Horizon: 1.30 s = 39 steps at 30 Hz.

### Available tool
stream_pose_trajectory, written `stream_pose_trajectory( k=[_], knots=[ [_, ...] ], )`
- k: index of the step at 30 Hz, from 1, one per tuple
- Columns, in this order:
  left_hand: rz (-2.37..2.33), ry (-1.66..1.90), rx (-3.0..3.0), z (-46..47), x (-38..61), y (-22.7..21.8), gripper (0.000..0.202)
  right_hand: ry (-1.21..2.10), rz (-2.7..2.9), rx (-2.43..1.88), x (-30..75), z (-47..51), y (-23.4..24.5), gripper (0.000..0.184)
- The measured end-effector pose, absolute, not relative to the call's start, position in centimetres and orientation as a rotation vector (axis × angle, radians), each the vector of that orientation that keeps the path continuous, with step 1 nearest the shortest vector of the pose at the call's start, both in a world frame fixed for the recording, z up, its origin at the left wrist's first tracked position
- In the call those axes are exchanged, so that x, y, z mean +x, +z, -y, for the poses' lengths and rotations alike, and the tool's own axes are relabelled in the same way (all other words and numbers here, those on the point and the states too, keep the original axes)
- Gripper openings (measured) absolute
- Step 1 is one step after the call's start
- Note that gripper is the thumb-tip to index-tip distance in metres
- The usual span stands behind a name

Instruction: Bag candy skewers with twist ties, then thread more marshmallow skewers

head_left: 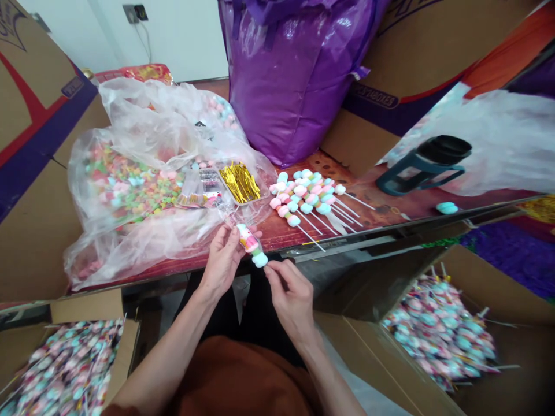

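Purple bag, big boxes and a mug around the surface.
The shiny purple bag (290, 86) stands at the back of the red patterned surface (368, 205), against the right box (411, 69), which is printed in purple and red. The left box (30, 115) fills the opposite side. A teal mug (390, 178) with a black lid (444, 149) sits beside white plastic (503, 144). At back left, a red-and-gold packet (150, 73) lies near the pale wall (186, 40), whose socket (130, 13) holds a black plug (140, 12) and trailing cable (150, 46).
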<state>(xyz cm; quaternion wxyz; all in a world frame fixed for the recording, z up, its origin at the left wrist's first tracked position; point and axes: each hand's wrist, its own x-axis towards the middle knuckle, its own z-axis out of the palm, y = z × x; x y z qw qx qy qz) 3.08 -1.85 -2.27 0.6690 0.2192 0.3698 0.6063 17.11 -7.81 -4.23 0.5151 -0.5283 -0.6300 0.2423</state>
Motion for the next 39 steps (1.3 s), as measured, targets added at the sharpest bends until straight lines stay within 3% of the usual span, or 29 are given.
stream_pose_trajectory(
  k=[8,14,22,31,37,39],
  knots=[
    [-0.811,1.215,0.542,2.1,3.1,-1.8,0.040,0.534,1.463,-1.287,16.0,6.4,-3.9,0.016],
    [-0.870,1.296,0.520,1.7,2.3,-1.8,0.045,1.001,1.427,-1.383,16.8,8.2,-4.4,0.022],
    [-0.890,1.200,0.601,3.3,3.8,-2.3,0.041,1.075,1.272,-1.321,14.8,7.0,-3.7,0.036],
    [-0.897,1.213,0.549,3.7,2.8,-1.9,0.030,1.388,1.163,-1.270,14.8,7.6,-4.1,0.037],
    [-0.964,1.342,0.685,4.8,2.7,-2.1,0.018,1.322,1.171,-1.180,13.7,5.9,-3.0,0.027],
    [-0.948,1.326,0.766,4.8,2.1,-2.1,0.019,1.364,1.032,-1.115,12.8,5.1,-2.5,0.032]
  ],
)
